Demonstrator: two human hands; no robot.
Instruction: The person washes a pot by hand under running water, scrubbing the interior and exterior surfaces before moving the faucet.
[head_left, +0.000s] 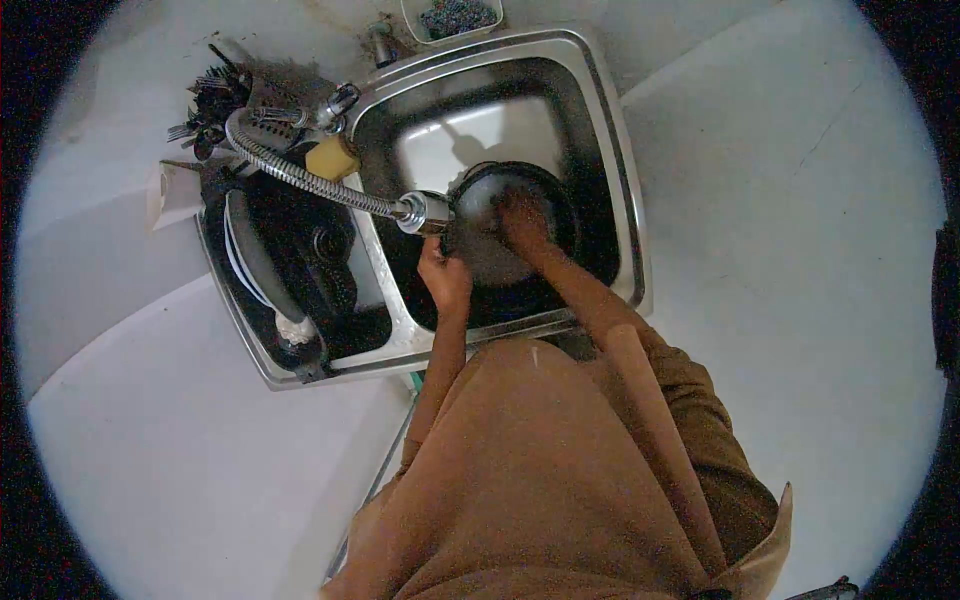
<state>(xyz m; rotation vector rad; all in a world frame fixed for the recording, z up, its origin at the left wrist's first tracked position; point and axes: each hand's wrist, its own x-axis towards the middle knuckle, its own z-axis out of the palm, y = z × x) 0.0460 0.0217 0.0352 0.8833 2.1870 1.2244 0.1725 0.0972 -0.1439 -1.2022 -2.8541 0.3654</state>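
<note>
A round dark pan (573, 215) sits in the right-hand basin of the steel sink (610, 130). My left hand (447, 282) is closed at the pan's left edge, just below the faucet's spray head (425, 212). My right hand (524, 222) reaches down inside the pan, over its greyish wet bottom. Its fingers are dark and smeared, and I cannot tell whether they hold anything. The flexible metal faucet hose (300, 178) arches in from the left and ends over the pan's left side.
Plates (245, 250) stand on edge in the left basin, beside a dark rack. A yellow sponge (332, 158) lies on the divider. Forks and spoons (215, 100) cluster at the back left. A container of scouring pads (455, 20) stands behind the sink; white counter (770, 230) extends right.
</note>
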